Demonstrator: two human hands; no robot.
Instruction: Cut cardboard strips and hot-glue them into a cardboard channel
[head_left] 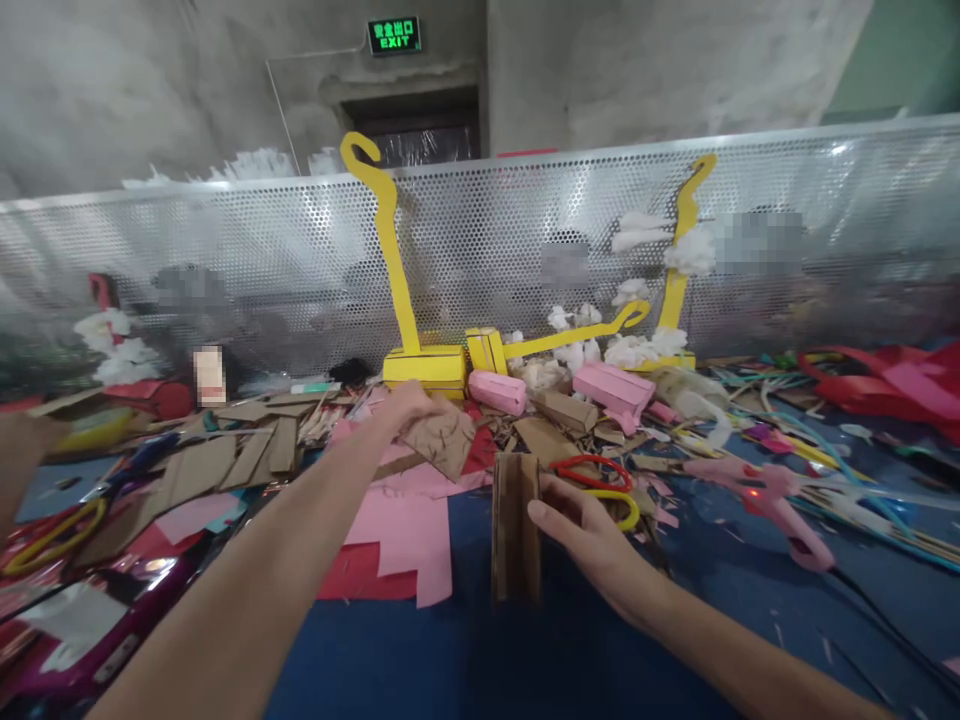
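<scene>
My right hand (pixel 581 520) grips a folded brown cardboard trough (pixel 517 530) by its right side, thumb over the edge. The trough stands upright above the blue table, its hollow side facing me. My left hand (pixel 415 408) reaches far forward over the heap, beside a crumpled cardboard piece (pixel 442 440); its fingers are mostly hidden, so any hold is unclear. Just beyond that hand stands a yellow box (pixel 424 368) with a tall yellow hooked strip (pixel 390 250). Pink paper (pixel 412 535) and red paper (pixel 360 578) lie beneath my left forearm.
A pink glue gun (pixel 780 505) with a lit red light lies at right, its black cord trailing. Red scissors handles (pixel 592 468) sit beyond my right hand. Cardboard strips (pixel 202 470) are piled left. A perforated metal panel (pixel 480 250) stands behind the clutter.
</scene>
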